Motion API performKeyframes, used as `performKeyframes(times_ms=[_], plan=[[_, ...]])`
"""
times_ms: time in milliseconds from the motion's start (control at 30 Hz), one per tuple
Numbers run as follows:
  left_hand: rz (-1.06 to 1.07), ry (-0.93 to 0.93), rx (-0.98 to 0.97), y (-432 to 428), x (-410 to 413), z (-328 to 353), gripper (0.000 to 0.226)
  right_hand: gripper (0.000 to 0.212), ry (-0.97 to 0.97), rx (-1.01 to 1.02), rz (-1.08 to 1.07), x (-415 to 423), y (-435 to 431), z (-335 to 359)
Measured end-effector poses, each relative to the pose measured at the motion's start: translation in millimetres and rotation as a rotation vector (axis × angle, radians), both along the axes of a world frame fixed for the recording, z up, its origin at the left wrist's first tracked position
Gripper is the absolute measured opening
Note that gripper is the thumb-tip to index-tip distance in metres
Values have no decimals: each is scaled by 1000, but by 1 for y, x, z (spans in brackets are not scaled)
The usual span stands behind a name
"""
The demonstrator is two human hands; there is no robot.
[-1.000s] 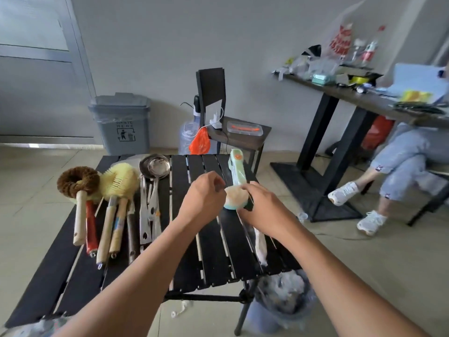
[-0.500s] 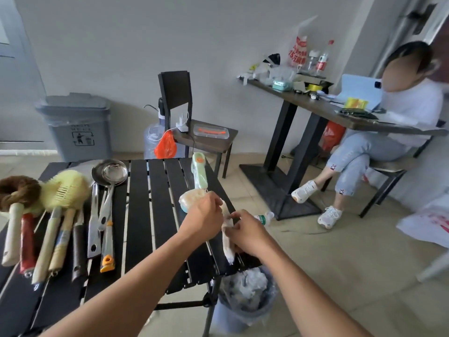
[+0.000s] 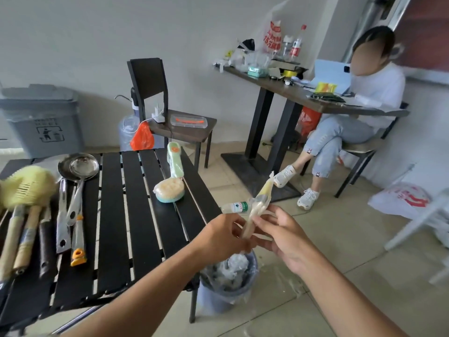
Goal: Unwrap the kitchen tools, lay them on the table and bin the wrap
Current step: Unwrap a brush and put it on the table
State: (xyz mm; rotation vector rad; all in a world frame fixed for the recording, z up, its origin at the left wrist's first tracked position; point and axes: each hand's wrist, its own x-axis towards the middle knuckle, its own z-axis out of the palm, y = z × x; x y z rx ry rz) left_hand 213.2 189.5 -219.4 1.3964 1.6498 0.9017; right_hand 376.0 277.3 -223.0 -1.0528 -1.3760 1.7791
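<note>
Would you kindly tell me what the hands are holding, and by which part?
The twisted plastic wrap, above the bin: the left hand pinches its lower end, and the right hand holds its middle between the fingers.

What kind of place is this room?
Probably an informal workroom or office rather than a home kitchen: a person sits at a cluttered desk, a large grey waste bin stands by the wall, and the tools lie on a black slatted table over a tiled floor.
</note>
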Motion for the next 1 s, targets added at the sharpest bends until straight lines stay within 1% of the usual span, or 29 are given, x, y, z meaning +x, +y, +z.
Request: performKeyframes(times_ms=[67, 133, 200, 267, 300, 333, 400, 467, 500, 600, 700, 767, 800, 867, 900, 933, 967, 1000], plan=[[60, 10, 14, -3, 9, -3, 23, 35, 21, 19, 16, 5, -4, -2], [27, -52, -9, -7, 8, -7, 16, 38, 12, 47, 21, 12, -6, -1], [-95, -165, -53, -10, 4, -10, 15, 44, 24, 45, 28, 22, -2, 4], [-225, -336, -92, -15, 6, -16, 20, 50, 27, 38, 30, 30, 6, 9], [-248, -433, -109, -19, 10, -21, 22, 52, 26, 42, 23, 33, 9, 11], [-227, -520, -122, -21, 19, -27, 23, 52, 22, 55, 13, 37, 13, 13], [-82, -627, -107, -25, 37, -42, 27, 46, -17, 123, 1, 45, 19, 14], [94, -628, -66, -29, 49, -53, 31, 41, -63, 178, 18, 51, 23, 16], [142, -611, -51, -30, 52, -55, 32, 41, -70, 182, 20, 54, 25, 16], [186, -572, -10, -30, 49, -48, 32, 48, -29, 137, -7, 56, 31, 16], [236, -502, 15, -29, 43, -39, 36, 35, 37, 111, -40, 58, 32, 17], [243, -461, -1, -29, 42, -36, 41, 26, 87, 112, -62, 59, 32, 20], [236, -454, -11, -29, 41, -35, 44, 30, 114, 105, -66, 61, 31, 22], [212, -473, -29, -30, 41, -34, 50, 48, 139, 69, -45, 62, 31, 24], [196, -496, -38, -31, 41, -34, 49, 52, 138, 52, -8, 62, 31, 25], [176, -514, -46, -31, 41, -34, 46, 52, 139, 40, 45, 62, 29, 25], [156, -522, -53, -32, 41, -32, 43, 46, 143, 24, 94, 62, 28, 25], [140, -517, -57, -34, 41, -32, 44, 35, 151, 7, 122, 62, 26, 24]])
